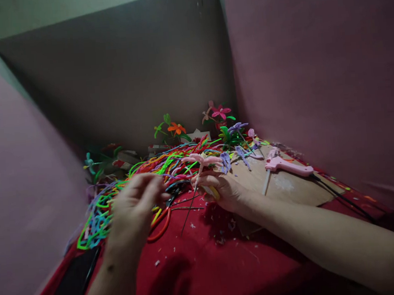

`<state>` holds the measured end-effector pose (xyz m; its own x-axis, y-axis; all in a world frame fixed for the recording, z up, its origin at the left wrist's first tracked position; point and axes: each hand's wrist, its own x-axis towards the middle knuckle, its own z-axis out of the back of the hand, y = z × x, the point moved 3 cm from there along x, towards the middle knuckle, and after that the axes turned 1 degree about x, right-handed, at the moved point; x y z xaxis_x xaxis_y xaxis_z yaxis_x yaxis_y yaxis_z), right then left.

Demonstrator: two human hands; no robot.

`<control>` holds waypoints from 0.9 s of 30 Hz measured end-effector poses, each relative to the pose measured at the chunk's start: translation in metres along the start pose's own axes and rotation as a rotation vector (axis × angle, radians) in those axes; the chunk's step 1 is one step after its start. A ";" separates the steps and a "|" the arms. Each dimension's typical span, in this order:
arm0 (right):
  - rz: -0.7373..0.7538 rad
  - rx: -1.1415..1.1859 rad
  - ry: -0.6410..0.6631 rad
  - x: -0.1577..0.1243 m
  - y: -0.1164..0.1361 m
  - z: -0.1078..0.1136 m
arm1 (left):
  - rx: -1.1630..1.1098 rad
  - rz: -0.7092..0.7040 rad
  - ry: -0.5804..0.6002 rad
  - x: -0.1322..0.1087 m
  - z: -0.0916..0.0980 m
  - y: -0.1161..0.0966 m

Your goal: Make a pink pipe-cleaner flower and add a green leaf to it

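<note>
My right hand (221, 188) is closed round the thin dark stem of a pink pipe-cleaner flower (201, 159), just under its petals. The bare stem slants down to the left over the red cloth. A yellow piece (214, 192), perhaps a tool handle, shows under the same fingers. To the left, my left hand (140, 197) hovers in front of the pipe-cleaner pile with its fingers curled together; what they hold, if anything, is hidden. Between the hands lie red-handled scissors (161, 224), their blades pointing away.
Loose pipe cleaners (102, 213) spread across the back and left. Finished flowers (176, 128) stand behind them. At right, a pink glue gun (288, 165) rests on a tan board (286, 191), its cord trailing right. A black flat object (71, 280) lies front left; scraps dot the red cloth (204, 271).
</note>
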<state>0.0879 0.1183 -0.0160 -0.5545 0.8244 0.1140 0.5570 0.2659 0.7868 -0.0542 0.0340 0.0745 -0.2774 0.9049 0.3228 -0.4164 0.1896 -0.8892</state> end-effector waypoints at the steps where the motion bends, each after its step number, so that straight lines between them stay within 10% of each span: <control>1: 0.007 -0.006 -0.019 0.000 0.000 0.000 | 0.028 -0.005 0.073 0.000 -0.012 0.005; 4: 0.053 -0.027 -0.080 -0.001 -0.001 0.001 | 0.132 -0.092 0.217 0.000 -0.043 0.019; 12: 0.163 -0.016 -0.095 -0.002 -0.001 -0.004 | 0.438 -0.331 0.096 -0.006 -0.058 0.039; 27: 0.083 0.049 0.091 -0.008 -0.001 -0.014 | -0.494 0.401 0.276 -0.014 -0.059 0.054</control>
<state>0.0834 0.1049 -0.0092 -0.5582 0.7961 0.2337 0.6315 0.2249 0.7420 -0.0221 0.0540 0.0027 -0.0694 0.9928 -0.0973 0.1337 -0.0874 -0.9872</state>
